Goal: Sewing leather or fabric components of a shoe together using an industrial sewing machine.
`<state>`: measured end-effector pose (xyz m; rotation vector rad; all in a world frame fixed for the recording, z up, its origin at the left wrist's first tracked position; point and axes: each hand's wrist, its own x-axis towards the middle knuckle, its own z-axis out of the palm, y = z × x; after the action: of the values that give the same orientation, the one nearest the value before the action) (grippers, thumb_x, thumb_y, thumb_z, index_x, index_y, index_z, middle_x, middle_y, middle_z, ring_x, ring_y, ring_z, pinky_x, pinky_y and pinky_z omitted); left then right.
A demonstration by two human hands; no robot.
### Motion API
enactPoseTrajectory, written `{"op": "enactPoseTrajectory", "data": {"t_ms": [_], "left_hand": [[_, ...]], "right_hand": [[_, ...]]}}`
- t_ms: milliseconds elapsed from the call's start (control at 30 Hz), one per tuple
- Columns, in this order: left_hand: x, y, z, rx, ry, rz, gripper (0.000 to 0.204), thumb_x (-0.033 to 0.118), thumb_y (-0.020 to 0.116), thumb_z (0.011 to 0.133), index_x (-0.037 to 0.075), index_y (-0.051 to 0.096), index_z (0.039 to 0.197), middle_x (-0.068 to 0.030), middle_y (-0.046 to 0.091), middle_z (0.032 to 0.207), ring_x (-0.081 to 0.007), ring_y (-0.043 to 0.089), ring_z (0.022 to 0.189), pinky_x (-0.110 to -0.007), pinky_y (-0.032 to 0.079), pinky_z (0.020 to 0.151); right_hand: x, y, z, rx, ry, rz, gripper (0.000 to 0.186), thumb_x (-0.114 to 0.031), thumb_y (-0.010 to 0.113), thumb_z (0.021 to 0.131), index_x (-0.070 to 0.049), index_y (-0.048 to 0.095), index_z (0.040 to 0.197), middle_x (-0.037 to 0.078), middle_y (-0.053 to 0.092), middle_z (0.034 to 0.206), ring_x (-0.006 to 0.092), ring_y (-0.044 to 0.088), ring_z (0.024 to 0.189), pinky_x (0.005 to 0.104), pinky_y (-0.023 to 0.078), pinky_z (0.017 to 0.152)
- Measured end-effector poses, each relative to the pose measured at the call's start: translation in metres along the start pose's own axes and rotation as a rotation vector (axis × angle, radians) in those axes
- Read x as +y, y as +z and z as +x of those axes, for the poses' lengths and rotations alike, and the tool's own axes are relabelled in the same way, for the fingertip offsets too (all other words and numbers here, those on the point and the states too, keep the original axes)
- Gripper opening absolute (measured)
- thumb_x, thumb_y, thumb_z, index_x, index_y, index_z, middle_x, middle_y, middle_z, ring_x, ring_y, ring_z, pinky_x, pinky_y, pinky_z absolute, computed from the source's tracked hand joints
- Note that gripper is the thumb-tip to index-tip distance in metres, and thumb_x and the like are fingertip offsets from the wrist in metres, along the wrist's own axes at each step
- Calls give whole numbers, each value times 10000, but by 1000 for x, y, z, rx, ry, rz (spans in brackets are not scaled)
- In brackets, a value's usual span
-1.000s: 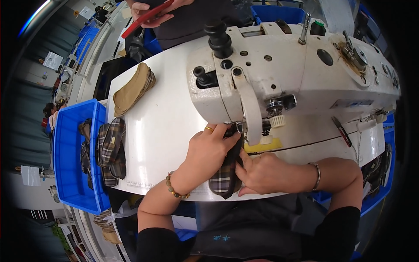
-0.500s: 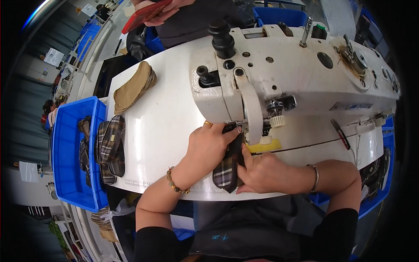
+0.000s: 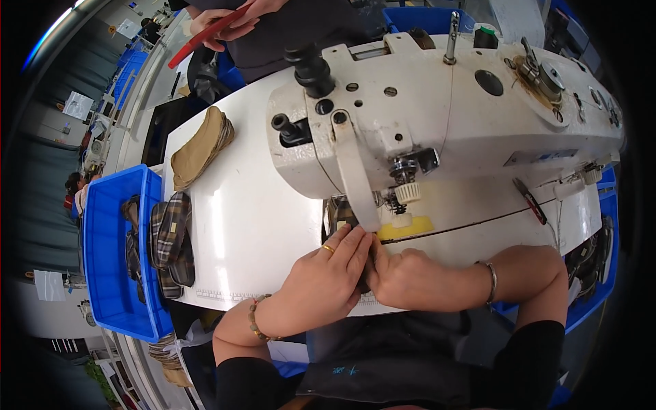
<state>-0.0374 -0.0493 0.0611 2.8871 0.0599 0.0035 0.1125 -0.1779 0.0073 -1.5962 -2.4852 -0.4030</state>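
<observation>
A dark plaid fabric piece [image 3: 339, 210] lies under the head of a white sewing machine [image 3: 437, 130]. Most of it is covered by my hands; a strip emerges beyond my fingertips, beside the presser area. My left hand [image 3: 320, 277], with a ring and a beaded bracelet, presses down on the piece, its fingers held close together. Against its near right edge, my right hand [image 3: 413, 277] is bent inward, thumb and fingers closed on the fabric. The two hands almost meet just in front of the machine's lever. The needle itself is hidden.
Tan shaped pieces [image 3: 202, 149] lie stacked on the white table [image 3: 253, 225]. Plaid pieces [image 3: 172, 236] rest at its left edge by a blue bin [image 3: 113, 256]. Thread snips [image 3: 529, 200] lie at right. Across the table, another person's hands [image 3: 229, 26] hold a red phone [image 3: 205, 37].
The fabric has gone farther under the machine head, so its plaid end now shows beyond my fingers. My left hand has come nearer me, lying over the piece. The whole view has shifted slightly.
</observation>
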Motion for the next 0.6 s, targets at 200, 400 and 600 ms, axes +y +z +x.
{"op": "enactPoseTrajectory", "data": {"t_ms": [200,400,600], "left_hand": [[-6,20,0,126,16,174,510,128,691,698,-34,626,1177,-138,637,1166,-247,638,949,-309,563,705],[6,13,-2,177,-147,297,432,128,641,729,-9,649,1138,-62,595,913,-188,619,804,-279,527,593],[6,28,2,100,-82,211,424,125,637,741,-3,654,1145,-25,560,833,-154,624,701,-282,507,552]], "right_hand": [[-4,2,-2,29,-74,-21,266,-146,607,691,77,694,808,343,688,850,161,621,526,260,403,389],[-9,7,-4,153,-50,-38,213,-170,615,656,33,666,698,308,692,790,173,603,527,270,376,400],[-11,2,-2,159,-80,-88,237,-211,604,648,20,653,671,267,684,733,202,626,568,286,399,441]]}}
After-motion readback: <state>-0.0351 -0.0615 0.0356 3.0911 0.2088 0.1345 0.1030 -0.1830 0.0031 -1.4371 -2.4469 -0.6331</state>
